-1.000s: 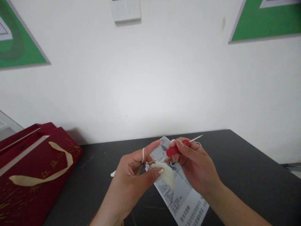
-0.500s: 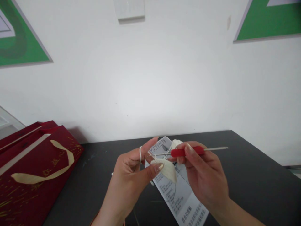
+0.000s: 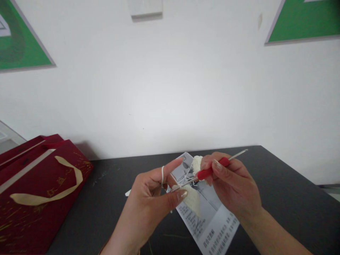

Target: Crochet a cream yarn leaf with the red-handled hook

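Note:
My left hand (image 3: 151,194) pinches a cream crocheted piece (image 3: 193,203) between thumb and fingers, and a strand of white yarn (image 3: 163,176) loops round its raised index finger. My right hand (image 3: 233,184) grips the red handle of a crochet hook (image 3: 205,173). The hook's thin metal shaft slants down to the left, its tip at the top edge of the crocheted piece near my left thumb. A second cream crocheted part (image 3: 197,163) shows beside my right fingers, with loose white strands by it. The exact stitch at the tip is too small to make out.
A printed instruction sheet (image 3: 212,233) lies on the black table (image 3: 106,198) beneath my hands. Dark red gift bags (image 3: 39,191) with a cream ribbon handle stand at the left. Behind the table rises a white wall (image 3: 170,88) with green-and-white panels.
The crochet hook has tilted from nearly level to a steep slant, its back end rising and its tip dropping lower toward my left thumb. My right hand has turned with it.

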The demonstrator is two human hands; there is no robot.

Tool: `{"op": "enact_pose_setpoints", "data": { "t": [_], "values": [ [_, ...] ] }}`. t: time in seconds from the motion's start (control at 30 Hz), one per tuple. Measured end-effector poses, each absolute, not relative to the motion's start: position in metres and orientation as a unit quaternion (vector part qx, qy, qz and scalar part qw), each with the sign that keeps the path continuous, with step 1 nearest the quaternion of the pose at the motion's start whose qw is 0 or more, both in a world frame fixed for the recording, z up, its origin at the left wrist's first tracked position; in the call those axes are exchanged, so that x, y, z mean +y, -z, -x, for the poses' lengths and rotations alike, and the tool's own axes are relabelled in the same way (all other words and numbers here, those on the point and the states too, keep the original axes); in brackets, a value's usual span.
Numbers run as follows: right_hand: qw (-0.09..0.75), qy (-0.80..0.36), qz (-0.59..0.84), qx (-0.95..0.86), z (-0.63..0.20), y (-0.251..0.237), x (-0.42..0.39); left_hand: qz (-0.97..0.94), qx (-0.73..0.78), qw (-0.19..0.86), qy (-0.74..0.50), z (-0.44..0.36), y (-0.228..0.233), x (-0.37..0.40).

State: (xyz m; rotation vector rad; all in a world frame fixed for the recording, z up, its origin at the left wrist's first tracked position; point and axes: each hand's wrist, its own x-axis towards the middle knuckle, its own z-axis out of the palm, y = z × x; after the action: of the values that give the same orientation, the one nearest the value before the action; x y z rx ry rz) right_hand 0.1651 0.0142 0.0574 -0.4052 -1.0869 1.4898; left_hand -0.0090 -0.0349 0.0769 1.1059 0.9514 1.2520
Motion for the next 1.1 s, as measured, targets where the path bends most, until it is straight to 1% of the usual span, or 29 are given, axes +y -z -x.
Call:
{"op": "enact_pose_setpoints", "data": {
  "t": [0.27, 0.5, 0.7, 0.77, 0.9, 1.07, 1.1],
  "values": [
    [0.61, -0.484, 0.146, -0.61, -0.183, -0.061, 0.009, -0.525, 0.437, 0.5, -0.532, 0.009, -0.076, -0.038],
    [0.611, -0.373, 0.155, -0.681, -0.189, -0.063, 0.0, -0.546, 0.45, 0.443, -0.55, 0.008, -0.072, -0.038],
    [0.583, -0.244, 0.164, -0.757, -0.194, -0.076, -0.013, -0.573, 0.473, 0.39, -0.544, 0.005, -0.073, -0.039],
    [0.578, -0.181, 0.185, -0.774, -0.194, -0.082, -0.019, -0.578, 0.486, 0.367, -0.542, 0.004, -0.073, -0.039],
    [0.519, -0.047, 0.197, -0.83, -0.189, -0.086, -0.032, -0.589, 0.513, 0.295, -0.551, 0.005, -0.069, -0.038],
    [0.521, 0.05, 0.229, -0.821, -0.181, -0.081, -0.04, -0.598, 0.519, 0.226, -0.567, 0.003, -0.065, -0.036],
    [0.504, 0.061, 0.224, -0.832, -0.18, -0.08, -0.04, -0.6, 0.519, 0.216, -0.569, 0.001, -0.064, -0.036]
  ]
}}
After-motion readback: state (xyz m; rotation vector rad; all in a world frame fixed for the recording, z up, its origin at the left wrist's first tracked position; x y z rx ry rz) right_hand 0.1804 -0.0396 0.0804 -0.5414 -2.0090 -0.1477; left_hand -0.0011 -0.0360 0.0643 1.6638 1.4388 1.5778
